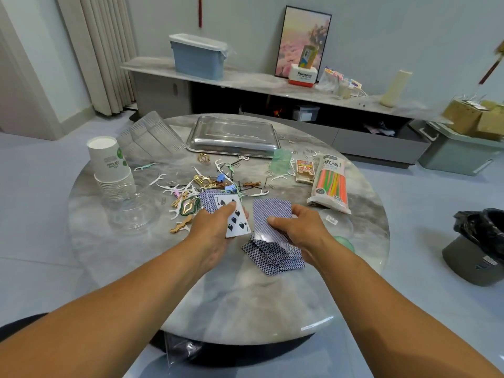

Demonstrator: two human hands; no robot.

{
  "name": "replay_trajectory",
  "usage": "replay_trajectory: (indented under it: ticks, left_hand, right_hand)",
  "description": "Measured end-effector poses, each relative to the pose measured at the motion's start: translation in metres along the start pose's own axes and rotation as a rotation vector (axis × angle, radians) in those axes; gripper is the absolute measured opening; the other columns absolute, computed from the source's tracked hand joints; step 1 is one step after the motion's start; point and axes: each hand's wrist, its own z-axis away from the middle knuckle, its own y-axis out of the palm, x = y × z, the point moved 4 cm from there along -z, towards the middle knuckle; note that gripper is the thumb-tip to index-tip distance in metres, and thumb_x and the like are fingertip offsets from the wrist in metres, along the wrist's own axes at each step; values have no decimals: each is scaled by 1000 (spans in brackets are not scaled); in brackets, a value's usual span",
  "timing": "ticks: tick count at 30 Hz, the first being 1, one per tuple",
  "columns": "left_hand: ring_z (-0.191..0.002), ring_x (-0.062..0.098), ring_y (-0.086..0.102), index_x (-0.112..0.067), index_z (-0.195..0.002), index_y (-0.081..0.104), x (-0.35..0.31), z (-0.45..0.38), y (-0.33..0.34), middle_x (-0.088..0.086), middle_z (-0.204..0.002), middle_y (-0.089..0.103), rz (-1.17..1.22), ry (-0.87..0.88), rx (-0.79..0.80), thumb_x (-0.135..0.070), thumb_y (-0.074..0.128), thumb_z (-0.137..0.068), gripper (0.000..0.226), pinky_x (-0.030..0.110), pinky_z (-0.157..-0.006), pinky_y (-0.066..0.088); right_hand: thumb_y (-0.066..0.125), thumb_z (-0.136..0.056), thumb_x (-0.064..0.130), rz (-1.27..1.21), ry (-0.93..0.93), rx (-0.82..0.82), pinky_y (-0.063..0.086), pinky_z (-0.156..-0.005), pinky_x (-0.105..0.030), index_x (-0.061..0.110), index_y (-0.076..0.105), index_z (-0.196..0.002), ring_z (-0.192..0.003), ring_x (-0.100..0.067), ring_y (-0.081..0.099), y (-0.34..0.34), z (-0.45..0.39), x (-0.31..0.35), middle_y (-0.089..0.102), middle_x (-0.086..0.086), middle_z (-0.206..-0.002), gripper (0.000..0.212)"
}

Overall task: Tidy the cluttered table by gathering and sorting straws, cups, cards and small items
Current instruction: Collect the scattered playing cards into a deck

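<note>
On the round marbled tabletop, the left hand pinches a seven of spades; the right hand grips blue-backed cards above a loose pile. Behind them lie glossy clips and picks, then a steel tray.

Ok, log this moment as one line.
phase: gathering cards | left hand: holds seven of spades | right hand: holds face-down cards | loose cards remain on table

Glossy marble-look table, shiny metal tray, paper cups, plastic-wrapped straws.
</note>
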Motion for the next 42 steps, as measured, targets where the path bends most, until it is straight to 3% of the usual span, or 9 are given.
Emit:
replay_trajectory:
  ticks: [6,11,14,18,22,26,29,38,42]
  left_hand:
    - [-90,29,73,-2,-120,57,-1,0,3,15,-103,73,-40,-30,15,-4,56,-101,19,47,-71,63]
    - [-80,28,76,-3,-106,69,-2,5,4,12,-93,78,-25,54,21,4,71,-88,19,44,-70,63]
    - [-80,26,76,-5,-105,68,-4,4,2,13,-95,77,21,41,-7,-4,71,-91,14,43,-72,62]
    - [-81,29,70,4,-116,56,-7,1,-1,19,-98,70,104,-44,-26,-2,51,-102,16,50,-87,58]
    - [-81,29,71,6,-115,51,-2,-1,-1,17,-101,69,14,-16,-36,6,56,-98,18,49,-78,61]
    - [-81,31,75,-6,-95,62,-3,-1,-4,16,-100,74,5,48,-43,9,70,-87,18,51,-77,62]
    - [-71,26,76,-5,-101,65,0,-1,-3,14,-96,76,21,51,-31,5,75,-84,22,41,-61,62]
    - [-85,27,74,-3,-123,64,-6,-6,-16,13,-114,73,42,-8,-147,-5,79,-84,42,40,-62,61]
    - [-87,31,74,3,-116,66,-1,5,-1,17,-106,75,33,-22,-23,-2,76,-84,34,49,-71,63]
  right_hand:
    - [70,-91,46,804,-171,-296,45,-107,-48,21,50,-145,-129,-27,55,-18,-1,-1,59,-6,-140,63]
    - [82,-84,32,155,-177,86,49,-53,-20,10,75,-90,-60,-7,65,16,8,11,75,2,-75,23]
    - [77,-89,18,136,-224,-79,50,-48,-24,11,74,-85,-55,-8,67,14,7,10,73,2,-67,9]
    - [50,-102,29,1029,-508,-360,41,-61,-33,20,66,-85,-81,-26,62,-8,3,12,64,-4,-87,25]
    - [39,-104,27,1679,-430,-12,43,-86,-46,28,56,-118,-105,-36,59,14,6,-15,59,-11,-111,22]
    - [32,-106,50,795,-331,-113,50,-84,-42,17,67,-104,-95,-27,66,14,10,6,72,-5,-99,48]
    - [72,-92,42,234,-203,-10,49,-52,-21,13,71,-91,-66,-10,69,20,9,10,73,5,-75,30]
    - [73,-89,43,743,-133,-294,53,-89,-42,20,68,-106,-96,-20,64,-24,-3,-4,70,-1,-108,29]
    - [74,-89,44,237,-112,101,50,-59,-22,24,74,-95,-73,-9,69,14,11,11,77,0,-93,21]
